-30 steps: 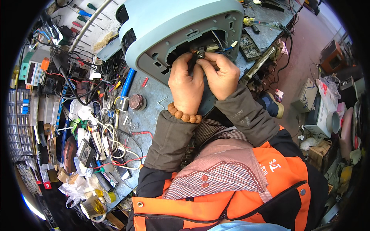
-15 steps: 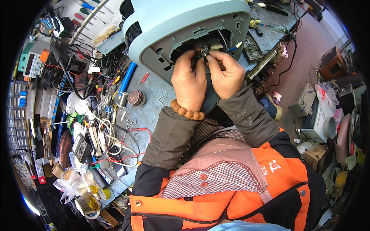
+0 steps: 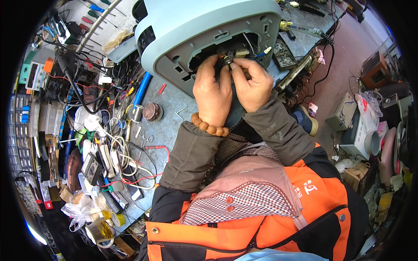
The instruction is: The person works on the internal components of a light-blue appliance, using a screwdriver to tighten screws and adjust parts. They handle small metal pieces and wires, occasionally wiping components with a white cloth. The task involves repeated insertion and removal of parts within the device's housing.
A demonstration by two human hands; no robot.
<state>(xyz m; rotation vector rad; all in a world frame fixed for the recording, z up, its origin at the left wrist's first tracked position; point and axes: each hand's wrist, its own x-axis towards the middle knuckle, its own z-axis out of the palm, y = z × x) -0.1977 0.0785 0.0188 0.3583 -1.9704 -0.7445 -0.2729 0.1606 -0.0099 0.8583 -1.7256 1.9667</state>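
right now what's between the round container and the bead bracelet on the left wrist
A thin L-shaped rod lies on the bench between the round container and the bead bracelet, seen in the head view.

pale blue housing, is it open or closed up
Open: the pale blue housing has a large dark cutout facing the person, with wires and a white connector showing there.

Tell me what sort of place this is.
Probably a repair workshop, perhaps for appliances or electronics: a cluttered workbench, several screwdrivers, and a pale blue housing with a white connector at its opening.
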